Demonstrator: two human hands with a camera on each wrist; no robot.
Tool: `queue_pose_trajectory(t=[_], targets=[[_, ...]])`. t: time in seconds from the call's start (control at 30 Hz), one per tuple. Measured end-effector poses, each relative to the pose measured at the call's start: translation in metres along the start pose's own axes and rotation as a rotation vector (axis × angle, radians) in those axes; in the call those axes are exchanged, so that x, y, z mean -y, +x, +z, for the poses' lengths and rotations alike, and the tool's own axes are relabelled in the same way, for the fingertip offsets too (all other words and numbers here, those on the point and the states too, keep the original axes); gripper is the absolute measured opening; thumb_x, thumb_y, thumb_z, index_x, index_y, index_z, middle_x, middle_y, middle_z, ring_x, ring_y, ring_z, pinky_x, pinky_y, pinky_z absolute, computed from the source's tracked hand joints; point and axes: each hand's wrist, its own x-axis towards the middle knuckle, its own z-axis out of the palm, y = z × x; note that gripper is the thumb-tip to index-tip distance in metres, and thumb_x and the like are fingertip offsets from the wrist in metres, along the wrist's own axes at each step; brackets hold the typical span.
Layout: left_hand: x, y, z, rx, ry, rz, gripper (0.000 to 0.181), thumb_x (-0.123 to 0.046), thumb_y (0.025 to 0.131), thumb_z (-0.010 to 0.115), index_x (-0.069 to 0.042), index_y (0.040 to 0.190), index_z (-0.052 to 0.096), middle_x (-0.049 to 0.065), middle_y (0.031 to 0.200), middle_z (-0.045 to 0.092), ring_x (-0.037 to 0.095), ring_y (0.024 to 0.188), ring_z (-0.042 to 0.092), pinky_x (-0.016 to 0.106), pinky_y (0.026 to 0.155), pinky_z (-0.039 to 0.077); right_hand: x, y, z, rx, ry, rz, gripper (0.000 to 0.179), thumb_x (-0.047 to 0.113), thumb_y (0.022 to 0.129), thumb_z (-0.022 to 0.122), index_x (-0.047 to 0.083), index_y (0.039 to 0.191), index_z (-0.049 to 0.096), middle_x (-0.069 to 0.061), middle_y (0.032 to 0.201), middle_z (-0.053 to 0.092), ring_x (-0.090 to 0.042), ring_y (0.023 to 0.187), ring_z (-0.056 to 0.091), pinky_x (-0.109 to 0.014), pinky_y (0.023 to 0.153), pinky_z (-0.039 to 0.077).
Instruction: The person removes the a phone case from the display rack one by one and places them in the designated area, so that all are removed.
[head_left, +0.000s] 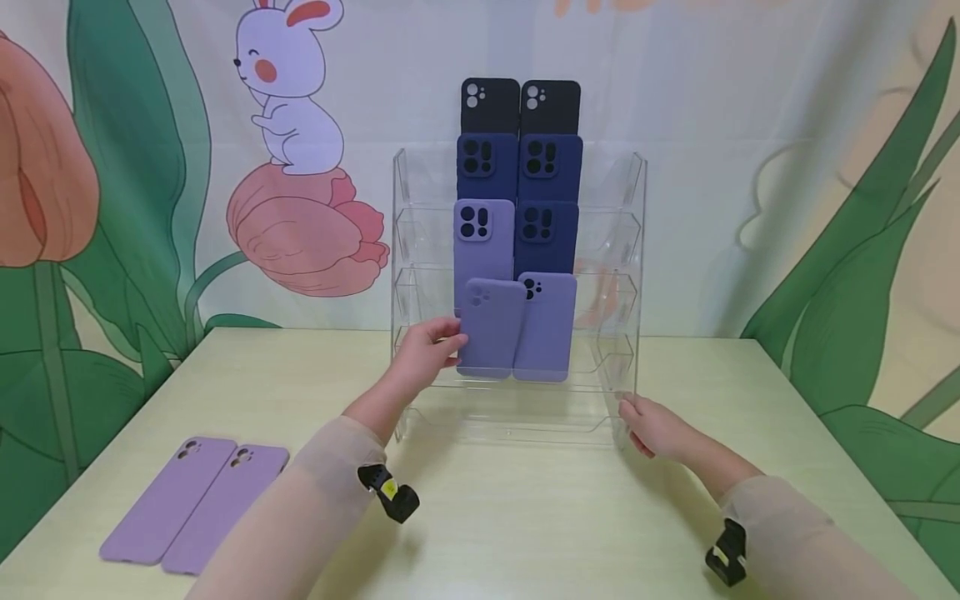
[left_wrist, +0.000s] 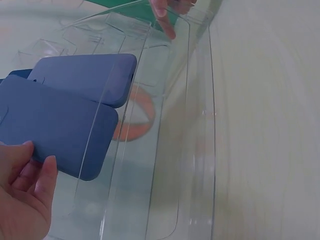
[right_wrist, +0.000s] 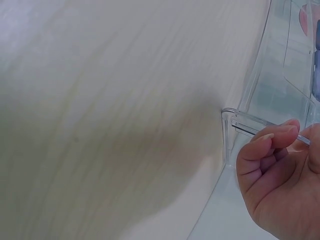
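Head view: the front-left purple case (head_left: 491, 325) is pinched at its edge by the left hand (head_left: 423, 354), the clear rack (head_left: 540, 387) gripped by the right hand (head_left: 656, 427) — seemingly for steadiness.

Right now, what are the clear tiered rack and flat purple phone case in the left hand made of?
The clear tiered rack looks like glossy plastic, maybe acrylic: transparent, with shiny edges. The flat purple phone case: matte, perhaps silicone; it hardly shines.

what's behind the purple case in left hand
Behind the purple case, a lilac case shows its camera cutouts; its lower part is mostly covered, as is part of the neighbouring front case.
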Motion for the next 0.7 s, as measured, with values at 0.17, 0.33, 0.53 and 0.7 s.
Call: queue_pose_trajectory(t=[0.17,0.33,0.53,0.7], targets=[[-0.003,0.001,-0.004,-0.009,-0.033,0.004,0.033,-0.005,0.094,0.055,0.003,0.126,0.055,0.019,0.113,0.059,0.026,0.101,0.059,0.034,0.082,0.051,0.000,-0.002,0.000,-0.002,0.005,0.006,0.051,0.018,0.102,0.023,-0.016,0.139,0.022,0.000,0.047,0.039,-0.012,0.039,0.034,-0.030,0.045,0.035],[-0.006,-0.003,-0.008,-0.017,-0.068,0.010,0.031,-0.005,0.093,0.055,0.001,0.123,0.057,0.018,0.111,0.060,0.025,0.098,0.061,0.034,0.081,0.052,-0.002,0.000,0.000,-0.005,0.005,0.008,0.050,0.018,0.102,0.023,-0.016,0.138,0.024,0.001,0.046,0.038,-0.012,0.038,0.033,-0.029,0.044,0.034],[-0.007,-0.009,-0.011,-0.016,-0.102,0.000,0.030,-0.008,0.094,0.056,-0.002,0.123,0.058,0.016,0.111,0.060,0.025,0.100,0.059,0.032,0.079,0.052,-0.001,0.001,0.000,-0.006,0.005,0.010,0.050,0.017,0.102,0.023,-0.017,0.138,0.025,0.001,0.046,0.038,-0.012,0.038,0.033,-0.030,0.044,0.034],[-0.006,-0.014,-0.013,0.010,-0.143,-0.013,0.032,-0.009,0.094,0.056,-0.001,0.124,0.057,0.015,0.112,0.062,0.022,0.101,0.059,0.031,0.078,0.052,-0.002,0.001,0.000,-0.005,0.004,0.011,0.049,0.017,0.102,0.023,-0.017,0.137,0.026,0.001,0.046,0.038,-0.012,0.038,0.033,-0.030,0.045,0.034]])
